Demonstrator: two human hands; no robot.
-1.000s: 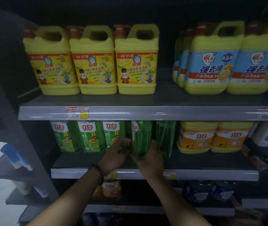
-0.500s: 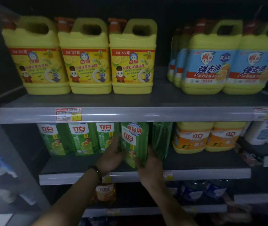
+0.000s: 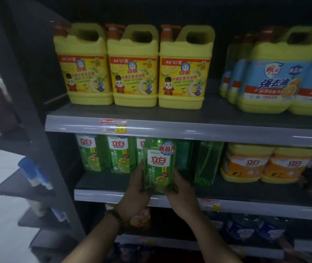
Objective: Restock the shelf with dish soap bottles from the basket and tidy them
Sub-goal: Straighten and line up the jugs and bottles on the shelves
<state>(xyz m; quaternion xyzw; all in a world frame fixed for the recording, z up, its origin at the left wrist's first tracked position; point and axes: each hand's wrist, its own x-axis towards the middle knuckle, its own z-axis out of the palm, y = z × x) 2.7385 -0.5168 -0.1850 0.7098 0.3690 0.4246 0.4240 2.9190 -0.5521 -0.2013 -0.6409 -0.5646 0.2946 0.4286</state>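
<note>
A green dish soap bottle (image 3: 158, 166) with a white label facing me stands at the front of the middle shelf (image 3: 246, 204). My left hand (image 3: 135, 194) grips its left side and my right hand (image 3: 182, 192) grips its right side near the base. Behind and to its left stand three matching green bottles (image 3: 92, 152) in a row. To its right stands a green bottle (image 3: 207, 164) turned so no label shows. The basket is out of view.
Orange-labelled yellow tubs (image 3: 246, 164) fill the middle shelf's right side. Big yellow jugs (image 3: 134, 67) and blue-labelled jugs (image 3: 273, 78) line the upper shelf (image 3: 189, 130). Lower shelves hold dark blue bottles (image 3: 242, 228). A dark upright post (image 3: 43, 149) borders the left.
Both hands have turned the green bottle so its label faces front and drawn it toward the shelf's front edge. The camera view has shifted left.
</note>
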